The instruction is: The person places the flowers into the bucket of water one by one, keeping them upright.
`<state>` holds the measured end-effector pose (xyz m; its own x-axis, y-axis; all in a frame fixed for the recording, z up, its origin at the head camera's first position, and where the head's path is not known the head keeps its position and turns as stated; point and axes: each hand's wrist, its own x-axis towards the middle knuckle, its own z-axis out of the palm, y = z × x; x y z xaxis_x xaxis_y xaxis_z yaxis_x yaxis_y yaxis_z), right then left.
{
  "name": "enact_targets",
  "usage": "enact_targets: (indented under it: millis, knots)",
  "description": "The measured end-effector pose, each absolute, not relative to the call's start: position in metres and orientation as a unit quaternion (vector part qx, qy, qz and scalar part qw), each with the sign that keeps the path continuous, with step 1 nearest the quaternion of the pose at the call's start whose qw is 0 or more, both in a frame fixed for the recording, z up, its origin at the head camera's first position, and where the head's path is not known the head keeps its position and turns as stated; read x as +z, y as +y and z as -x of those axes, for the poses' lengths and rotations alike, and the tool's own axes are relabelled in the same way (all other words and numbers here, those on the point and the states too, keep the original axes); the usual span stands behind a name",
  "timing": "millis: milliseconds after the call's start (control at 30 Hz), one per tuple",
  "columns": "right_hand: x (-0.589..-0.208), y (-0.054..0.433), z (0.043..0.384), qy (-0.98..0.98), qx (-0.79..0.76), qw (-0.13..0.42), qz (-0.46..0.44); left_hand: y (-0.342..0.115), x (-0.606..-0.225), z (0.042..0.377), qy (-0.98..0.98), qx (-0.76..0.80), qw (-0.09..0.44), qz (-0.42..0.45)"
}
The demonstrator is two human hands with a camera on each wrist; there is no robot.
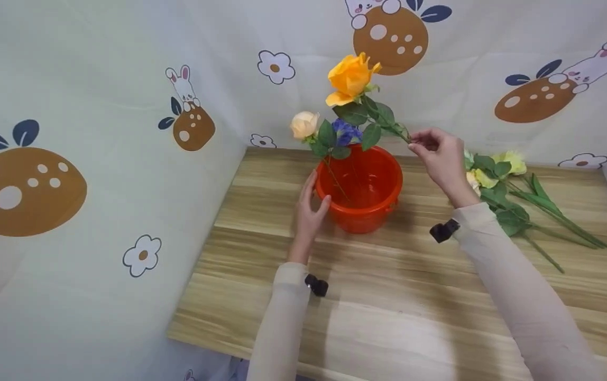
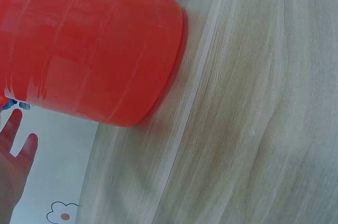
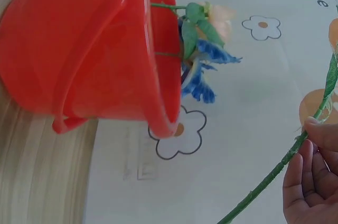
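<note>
An orange artificial rose tilts up to the left above the bucket, its green stem pinched between the thumb and fingers of my right hand. Below it a red bucket stands upright on the table. My left hand is at the bucket's left side, fingers spread and fairly straight; whether they touch the rim I cannot tell. Inside the bucket stand a peach rose and a blue flower, both leaning over its far rim.
Several pale yellow flowers with long green stems lie on the wooden table, to the right of the bucket. Behind the table hangs a patterned cloth; another stretch of it borders the left side.
</note>
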<state>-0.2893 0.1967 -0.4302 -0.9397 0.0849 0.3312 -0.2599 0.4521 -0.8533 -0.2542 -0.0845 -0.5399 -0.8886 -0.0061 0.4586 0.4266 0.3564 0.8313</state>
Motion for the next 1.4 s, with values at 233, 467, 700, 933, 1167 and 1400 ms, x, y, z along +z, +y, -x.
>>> enact_targets:
  millis: [233, 467, 700, 933, 1167, 1400]
  knots:
    - [-0.418, 0.177, 0.293, -0.823, 0.537, 0.173, -0.071, -0.085, -0.537, 0.252, -0.792, -0.565, 0.189, 0.133]
    - [-0.405, 0.155, 0.297, -0.807, 0.556, 0.179, -0.085, -0.088, -0.562, 0.266, -0.795, -0.563, 0.19, 0.124]
    - [-0.399, 0.134, 0.3, -0.784, 0.589, 0.171, -0.094, -0.092, -0.573, 0.273, -0.802, -0.556, 0.183, 0.123]
    - [-0.403, 0.116, 0.301, -0.776, 0.595, 0.178, -0.106, -0.092, -0.575, 0.275, -0.799, -0.556, 0.189, 0.129]
    - [-0.421, 0.108, 0.302, -0.773, 0.6, 0.171, -0.112, -0.092, -0.574, 0.274, -0.801, -0.556, 0.185, 0.124]
    - [-0.446, 0.11, 0.303, -0.781, 0.598, 0.153, -0.095, -0.092, -0.574, 0.273, -0.798, -0.563, 0.178, 0.124]
